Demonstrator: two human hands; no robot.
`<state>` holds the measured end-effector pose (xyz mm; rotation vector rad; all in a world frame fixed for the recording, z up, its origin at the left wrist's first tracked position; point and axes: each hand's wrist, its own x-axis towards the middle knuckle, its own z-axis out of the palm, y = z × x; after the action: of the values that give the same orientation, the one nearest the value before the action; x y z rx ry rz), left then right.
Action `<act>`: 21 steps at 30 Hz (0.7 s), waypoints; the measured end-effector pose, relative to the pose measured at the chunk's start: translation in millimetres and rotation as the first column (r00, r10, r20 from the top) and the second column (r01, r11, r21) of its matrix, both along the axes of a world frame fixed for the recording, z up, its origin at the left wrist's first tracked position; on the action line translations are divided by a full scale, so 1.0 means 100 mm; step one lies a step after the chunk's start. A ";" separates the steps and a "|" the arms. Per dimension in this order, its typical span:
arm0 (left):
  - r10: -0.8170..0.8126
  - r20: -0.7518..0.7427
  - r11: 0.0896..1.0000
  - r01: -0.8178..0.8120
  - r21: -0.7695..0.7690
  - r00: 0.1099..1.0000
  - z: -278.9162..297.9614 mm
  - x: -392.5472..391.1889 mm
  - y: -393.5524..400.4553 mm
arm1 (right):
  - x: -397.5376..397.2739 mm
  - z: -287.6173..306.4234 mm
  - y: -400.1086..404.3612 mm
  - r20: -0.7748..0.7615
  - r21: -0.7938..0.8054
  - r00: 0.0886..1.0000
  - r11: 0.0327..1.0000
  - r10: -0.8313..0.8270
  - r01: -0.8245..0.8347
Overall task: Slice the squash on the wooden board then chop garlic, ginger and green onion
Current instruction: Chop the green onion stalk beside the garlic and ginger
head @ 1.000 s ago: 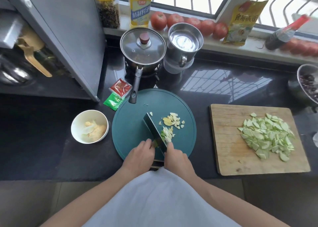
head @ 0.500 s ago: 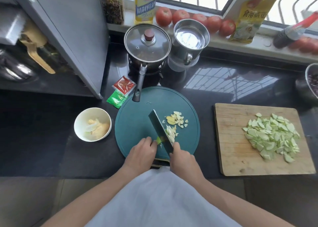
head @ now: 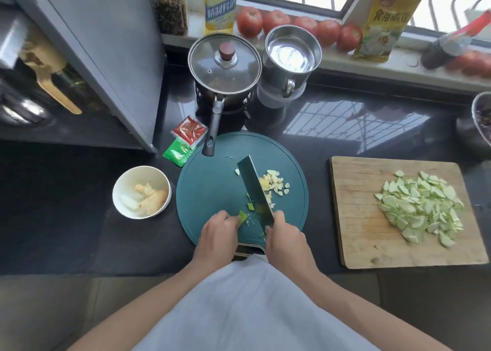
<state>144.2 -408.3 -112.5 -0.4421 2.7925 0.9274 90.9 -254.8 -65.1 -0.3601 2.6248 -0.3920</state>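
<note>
While right hand (head: 285,237) grip clamps cleaver (head: 255,194), left hand (head: 216,233) pinches green onion (head: 243,216) near round board (head: 207,191) front edge.

1. This is a home kitchen: a dark polished counter (head: 372,138) runs beneath a barred window at the top of the frame.
2. A lidded saucepan (head: 224,66) sits on a small burner at upper centre, just beside a steel pot (head: 292,51).
3. Tomatoes (head: 297,26), an oil bottle (head: 219,5) and a spice jar (head: 169,7) line the windowsill.
4. A round teal cutting board (head: 212,186) and a wooden board (head: 353,217) hold chopped vegetables.
</note>
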 end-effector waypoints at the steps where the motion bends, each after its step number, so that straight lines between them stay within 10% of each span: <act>1: 0.047 0.011 0.999 -0.047 0.022 0.999 0.01 -0.04 0.00 | 0.01 -0.02 0.00 0.020 0.015 1.000 1.000 0.012 -0.013; 21: 0.310 0.276 0.932 -0.349 0.101 0.910 0.07 -0.25 -0.03 | 0.11 -0.08 -0.11 0.024 0.009 0.999 0.999 0.038 -0.038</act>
<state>119.4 -411.0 -106.0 -0.9606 2.4358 1.0488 101.8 -265.9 -73.3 -0.3996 2.5915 -0.3694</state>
